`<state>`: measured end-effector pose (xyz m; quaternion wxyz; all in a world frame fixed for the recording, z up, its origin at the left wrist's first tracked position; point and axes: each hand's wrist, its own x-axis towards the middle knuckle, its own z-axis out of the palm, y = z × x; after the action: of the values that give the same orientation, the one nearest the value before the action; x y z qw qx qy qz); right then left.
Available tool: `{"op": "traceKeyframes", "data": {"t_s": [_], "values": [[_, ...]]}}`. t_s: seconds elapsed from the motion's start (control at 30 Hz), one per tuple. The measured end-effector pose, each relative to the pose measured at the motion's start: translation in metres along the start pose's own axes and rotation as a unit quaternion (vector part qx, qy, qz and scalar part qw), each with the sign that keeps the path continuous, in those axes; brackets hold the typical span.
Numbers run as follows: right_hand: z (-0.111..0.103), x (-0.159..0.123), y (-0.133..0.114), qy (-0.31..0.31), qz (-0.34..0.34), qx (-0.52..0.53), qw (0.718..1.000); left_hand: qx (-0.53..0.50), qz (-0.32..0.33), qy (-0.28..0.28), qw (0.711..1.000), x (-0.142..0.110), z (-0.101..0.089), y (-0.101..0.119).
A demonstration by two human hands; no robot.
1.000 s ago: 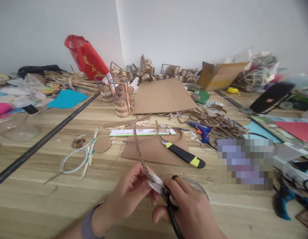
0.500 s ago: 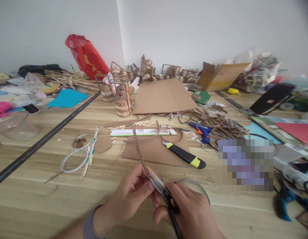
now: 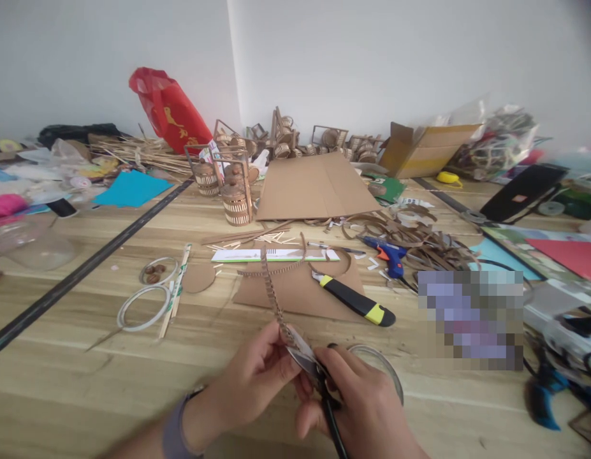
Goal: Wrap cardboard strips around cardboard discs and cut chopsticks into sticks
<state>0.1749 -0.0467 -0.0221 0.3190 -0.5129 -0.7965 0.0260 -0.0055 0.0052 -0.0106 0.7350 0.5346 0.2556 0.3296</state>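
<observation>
Left hand (image 3: pixel 245 386): fingers are pinching a notched cardboard strip (image 3: pixel 271 293), pointing toward twelve o'clock.
Right hand (image 3: pixel 364 401): fingers are gripping scissors (image 3: pixel 305 362) at the strip.
Utility knife (image 3: pixel 350 299): lying on the table (image 3: pixel 85 395), one o'clock from the hands.

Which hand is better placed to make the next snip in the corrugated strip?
The right hand looks better placed: it grips the scissors, with their blades at the corrugated strip. The left hand pinches that strip beside the blades, so it seems better suited to steadying it.
</observation>
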Motion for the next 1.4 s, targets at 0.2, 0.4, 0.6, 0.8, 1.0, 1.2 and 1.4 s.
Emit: {"op": "traceKeyframes", "data": {"t_s": [0.2,0.4,0.6,0.8,1.0,1.2,1.4], "values": [[0.000,0.002,-0.001,0.020,-0.005,-0.020,1.000,-0.033,0.062,0.037,0.997,0.000,-0.005,0.002],[-0.001,0.003,-0.002,0.018,-0.005,-0.020,1.000,-0.024,0.061,0.033,0.997,0.001,-0.006,-0.004],[0.000,0.001,-0.004,0.024,-0.011,-0.020,0.999,-0.030,0.059,0.039,0.997,-0.001,-0.005,-0.004],[0.001,0.002,-0.003,0.042,-0.027,-0.022,0.999,-0.017,0.076,0.025,0.997,-0.003,-0.004,-0.005],[-0.005,0.004,-0.004,0.144,-0.072,-0.133,0.978,0.061,0.198,-0.039,0.978,-0.003,-0.011,0.007],[-0.010,0.003,-0.004,0.149,-0.100,-0.149,0.972,0.075,0.176,-0.086,0.978,-0.006,-0.011,0.019],[-0.011,0.004,-0.004,0.144,-0.096,-0.142,0.975,0.081,0.177,-0.075,0.978,-0.007,-0.011,0.015]]}}
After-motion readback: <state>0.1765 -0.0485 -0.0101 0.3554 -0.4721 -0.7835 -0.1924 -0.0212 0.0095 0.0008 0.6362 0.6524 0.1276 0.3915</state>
